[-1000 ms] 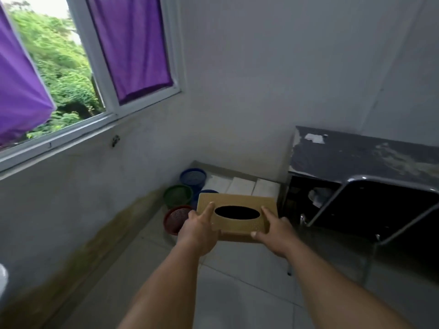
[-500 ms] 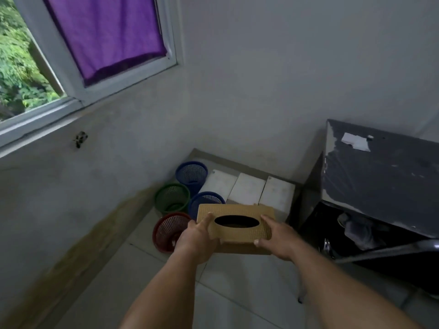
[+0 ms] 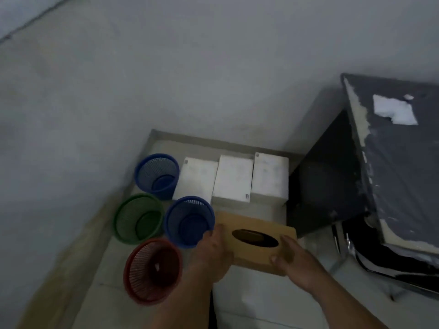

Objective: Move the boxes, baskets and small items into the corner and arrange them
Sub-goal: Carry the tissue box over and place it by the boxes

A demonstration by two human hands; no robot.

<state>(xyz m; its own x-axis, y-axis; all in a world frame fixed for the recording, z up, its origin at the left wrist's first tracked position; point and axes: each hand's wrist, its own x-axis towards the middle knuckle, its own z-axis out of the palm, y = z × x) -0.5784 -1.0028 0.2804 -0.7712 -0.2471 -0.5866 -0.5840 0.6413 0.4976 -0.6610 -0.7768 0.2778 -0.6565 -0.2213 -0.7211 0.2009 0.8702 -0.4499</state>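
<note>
Tissue box (image 3: 256, 255) held by both ends: left grip (image 3: 213, 255) curled round the left end, right grip (image 3: 294, 264) round the right. Box low over the floor (image 3: 261, 302) (contact unclear), just beside the nearer blue basket (image 3: 188, 220), in front of three white boxes (image 3: 234, 179) in the corner.

Three white boxes (image 3: 234, 178) line the rear wall (image 3: 237, 91) at frame centre. A far blue basket (image 3: 156, 175), green basket (image 3: 139, 218), near blue basket (image 3: 188, 220) and red basket (image 3: 153, 270) fill the floor (image 3: 256, 302) left of them. A dark tabletop (image 3: 403, 167) blocks the right. Bare floor lies open at lower centre.
</note>
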